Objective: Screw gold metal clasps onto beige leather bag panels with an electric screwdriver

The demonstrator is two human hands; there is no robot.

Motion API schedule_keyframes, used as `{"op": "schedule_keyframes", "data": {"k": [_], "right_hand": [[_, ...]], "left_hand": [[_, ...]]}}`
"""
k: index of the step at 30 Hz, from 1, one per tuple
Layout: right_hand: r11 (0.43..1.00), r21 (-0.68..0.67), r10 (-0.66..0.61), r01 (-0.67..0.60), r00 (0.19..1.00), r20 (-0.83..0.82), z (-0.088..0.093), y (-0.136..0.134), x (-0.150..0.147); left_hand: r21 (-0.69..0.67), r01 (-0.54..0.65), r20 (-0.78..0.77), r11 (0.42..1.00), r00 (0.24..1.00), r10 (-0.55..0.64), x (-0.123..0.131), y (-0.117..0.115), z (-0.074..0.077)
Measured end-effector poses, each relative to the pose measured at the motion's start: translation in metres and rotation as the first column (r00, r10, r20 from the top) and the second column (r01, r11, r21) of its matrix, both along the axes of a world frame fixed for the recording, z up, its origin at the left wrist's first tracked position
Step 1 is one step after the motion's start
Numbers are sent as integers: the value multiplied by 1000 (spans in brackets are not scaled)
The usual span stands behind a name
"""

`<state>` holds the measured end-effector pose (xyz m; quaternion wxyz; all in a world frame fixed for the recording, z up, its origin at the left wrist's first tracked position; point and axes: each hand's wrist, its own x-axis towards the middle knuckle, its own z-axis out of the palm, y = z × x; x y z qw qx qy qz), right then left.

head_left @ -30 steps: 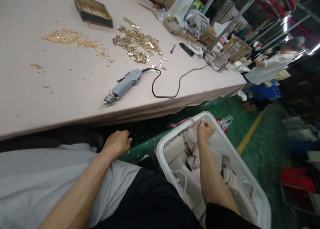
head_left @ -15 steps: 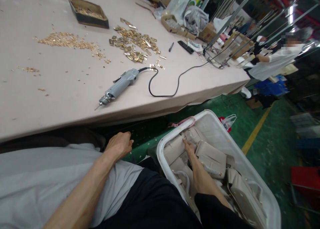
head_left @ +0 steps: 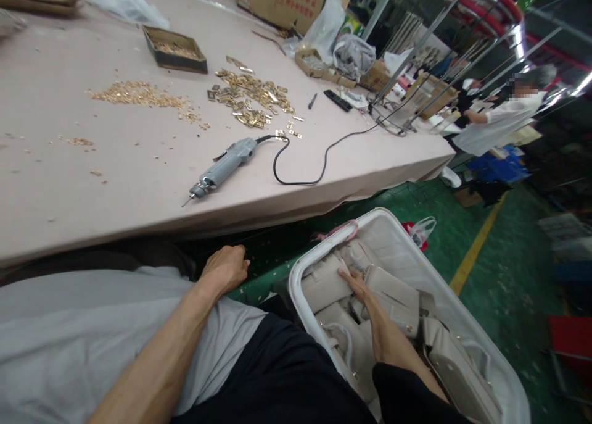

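Note:
My right hand [head_left: 358,284] reaches into a white plastic bin [head_left: 467,310] of beige handbags. Its thumb lies on the edge of one handbag [head_left: 324,283] at the bin's near left corner, and the other fingers are partly hidden between the bags. Another handbag [head_left: 393,294] with small gold fittings lies right beside this hand. My left hand [head_left: 226,268] hangs below the table edge near my lap, its fingers curled with nothing visible in them.
A grey electric screwdriver [head_left: 224,170] lies on the cloth-covered table [head_left: 296,199], its black cord running right. Behind it are gold metal plates [head_left: 252,97], small gold pieces [head_left: 139,95] and a shallow box [head_left: 178,57]. A co-worker [head_left: 502,118] is at the far right.
The view has tilted up slightly. My right hand has shifted a little, and the handbag under its thumb shows more of its front than before. My left hand stays about where it was.

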<state>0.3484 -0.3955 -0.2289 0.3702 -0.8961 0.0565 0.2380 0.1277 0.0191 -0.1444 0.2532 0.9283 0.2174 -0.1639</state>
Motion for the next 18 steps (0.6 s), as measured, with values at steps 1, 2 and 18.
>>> {"op": "schedule_keyframes", "data": {"k": [1, 2, 18], "right_hand": [[999, 42, 22, -21, 999, -41, 0, 0, -3], [996, 81, 49, -43, 996, -77, 1, 0, -6], [954, 295, 19, -41, 997, 77, 156, -64, 23]], "left_hand": [[0, 2, 1, 1000, 1000, -2, 0, -1, 0], [0, 2, 2, 1000, 1000, -2, -1, -1, 1], [-304, -30, 168, 952, 982, 85, -13, -7, 9]]}}
